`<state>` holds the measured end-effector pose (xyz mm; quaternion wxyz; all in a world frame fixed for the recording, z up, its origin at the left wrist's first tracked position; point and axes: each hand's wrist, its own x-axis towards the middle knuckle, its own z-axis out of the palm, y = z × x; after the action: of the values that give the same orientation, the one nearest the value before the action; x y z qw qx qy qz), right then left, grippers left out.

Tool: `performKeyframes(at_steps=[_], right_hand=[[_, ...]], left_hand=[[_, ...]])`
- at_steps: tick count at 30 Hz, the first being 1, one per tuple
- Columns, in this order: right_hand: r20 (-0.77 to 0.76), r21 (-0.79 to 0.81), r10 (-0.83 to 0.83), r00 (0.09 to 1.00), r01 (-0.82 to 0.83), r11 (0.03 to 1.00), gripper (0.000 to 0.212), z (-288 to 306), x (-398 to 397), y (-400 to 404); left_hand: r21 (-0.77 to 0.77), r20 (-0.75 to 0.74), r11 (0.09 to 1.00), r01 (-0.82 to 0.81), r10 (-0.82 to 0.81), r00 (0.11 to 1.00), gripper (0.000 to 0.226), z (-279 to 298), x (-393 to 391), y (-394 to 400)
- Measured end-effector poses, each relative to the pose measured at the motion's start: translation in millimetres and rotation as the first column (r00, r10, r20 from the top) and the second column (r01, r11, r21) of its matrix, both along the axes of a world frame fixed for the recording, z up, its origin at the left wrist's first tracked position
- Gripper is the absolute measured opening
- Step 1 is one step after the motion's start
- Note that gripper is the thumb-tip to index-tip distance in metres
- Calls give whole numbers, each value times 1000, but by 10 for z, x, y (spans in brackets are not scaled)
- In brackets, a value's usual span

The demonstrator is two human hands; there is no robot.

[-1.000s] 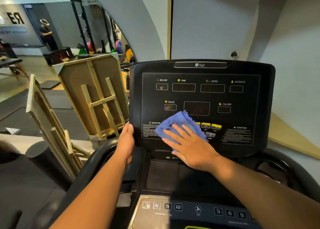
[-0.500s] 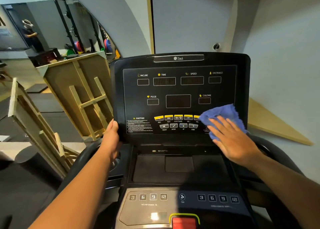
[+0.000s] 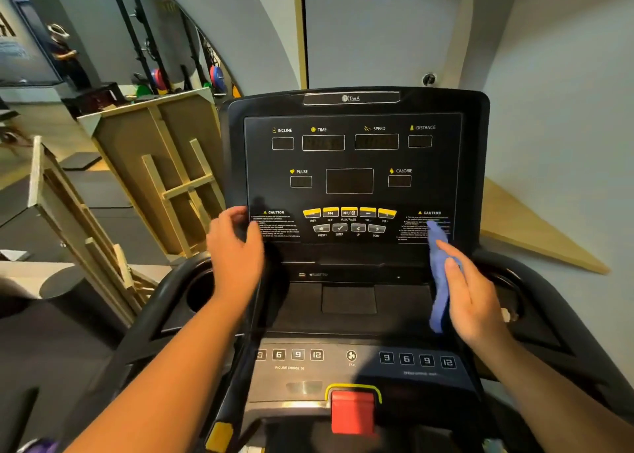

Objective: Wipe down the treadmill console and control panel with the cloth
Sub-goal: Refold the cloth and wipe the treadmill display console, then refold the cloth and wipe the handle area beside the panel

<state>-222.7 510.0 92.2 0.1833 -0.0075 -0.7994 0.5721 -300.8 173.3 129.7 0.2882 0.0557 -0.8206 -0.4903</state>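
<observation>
Hanging in a long blue strip, the cloth (image 3: 438,274) is held by the right hand (image 3: 475,301) in front of the lower right corner of the treadmill console (image 3: 353,164), its top end blurred over the right caution label; the fingers are nearly straight, and whether the thumb pinches the fabric cannot be told. The left hand (image 3: 236,250) curls round the console's lower left edge, fingers on the left caution text. Below, the control panel (image 3: 353,360) shows rows of numbered keys and a fan button, with a red stop clip (image 3: 352,415) nearer the person. A cup holder (image 3: 200,291) sits just left of the left wrist. Wooden frames (image 3: 164,174) lean beside the machine on the left, and weight racks (image 3: 164,51) stand farther back
</observation>
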Motion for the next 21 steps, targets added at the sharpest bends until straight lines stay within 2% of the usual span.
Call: performKeyframes(at_steps=[1, 2, 5, 8, 9, 11, 12, 14, 16, 17, 19, 21], right_hand=[[64, -107, 30, 997, -23, 994, 32, 65, 56, -105], [115, -203, 68, 991, -43, 978, 33, 127, 92, -201], [247, -439, 182, 952, -58, 897, 31, 333, 179, -464], [359, -665, 356, 863, -31, 746, 34, 445, 235, -660], [367, -701, 406, 837, -37, 712, 37, 454, 236, -691], [345, -767, 500, 794, -69, 638, 42, 450, 209, -745], [334, -786, 527, 782, -76, 613, 42, 454, 202, -782], [362, -768, 517, 776, -66, 637, 40, 409, 184, -822], [401, -713, 495, 771, -77, 697, 42, 332, 199, -828], [420, -671, 494, 762, -105, 734, 43, 284, 210, -828], [473, -578, 463, 750, -134, 805, 40, 196, 238, -830], [513, -484, 406, 756, -136, 865, 32, 117, 255, -824]], left_hand=[[0, 3, 992, 127, -127, 992, 24, 33, 79, 119], [20, 69, 963, 270, -271, 960, 21, 71, 160, 244], [168, 347, 800, 577, -596, 724, 35, 36, 352, 558], [408, 442, 672, 618, -737, 511, 63, -89, 449, 738], [527, 429, 625, 576, -781, 455, 66, -133, 470, 752], [708, 374, 521, 477, -849, 373, 56, -187, 532, 716], [745, 348, 491, 452, -864, 363, 45, -217, 560, 680], [780, 299, 464, 420, -866, 401, 28, -296, 614, 581], [793, 270, 471, 387, -841, 470, 29, -361, 680, 431], [784, 281, 503, 364, -810, 515, 31, -358, 722, 342], [692, 349, 640, 334, -702, 621, 28, -298, 822, 158], [476, 420, 818, 322, -533, 734, 23, -183, 936, -15]])
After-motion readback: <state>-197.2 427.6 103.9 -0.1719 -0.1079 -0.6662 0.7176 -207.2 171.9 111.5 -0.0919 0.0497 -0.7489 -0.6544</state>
